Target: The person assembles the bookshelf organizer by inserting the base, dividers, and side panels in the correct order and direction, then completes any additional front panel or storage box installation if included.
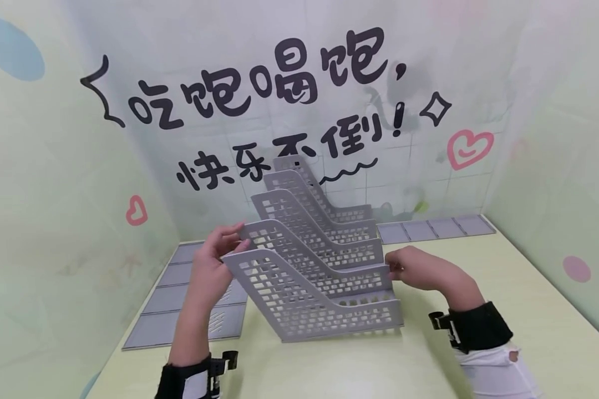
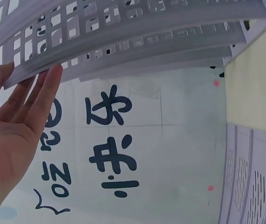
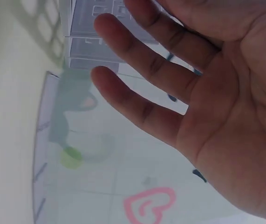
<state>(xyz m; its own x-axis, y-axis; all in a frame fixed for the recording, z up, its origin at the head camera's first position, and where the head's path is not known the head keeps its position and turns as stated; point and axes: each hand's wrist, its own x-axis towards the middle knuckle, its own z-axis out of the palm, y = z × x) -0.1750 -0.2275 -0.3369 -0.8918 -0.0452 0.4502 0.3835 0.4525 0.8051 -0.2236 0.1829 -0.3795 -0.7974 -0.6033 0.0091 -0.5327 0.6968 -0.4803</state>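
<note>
A grey file rack (image 1: 319, 310) with several perforated dividers stands over the table in the head view, its tall side to the left and its low side to the right. My left hand (image 1: 212, 266) holds the tall edge of a divider near the front. In the left wrist view, the thumb and fingertips of my left hand (image 2: 18, 121) grip that panel's edge. At the rack's low right end, my right hand (image 1: 421, 270) pinches a divider's edge. The right wrist view shows my right hand (image 3: 184, 88) with several fingers loosely bent; the pinch itself is mostly out of frame.
Flat grey panels (image 1: 162, 299) lie on the table's left side, partly behind my left forearm. A row of grey panels (image 1: 439, 228) lies along the back right edge. Printed wall sheets (image 1: 554, 166) enclose the pale wooden table (image 1: 504, 299) at the back and sides.
</note>
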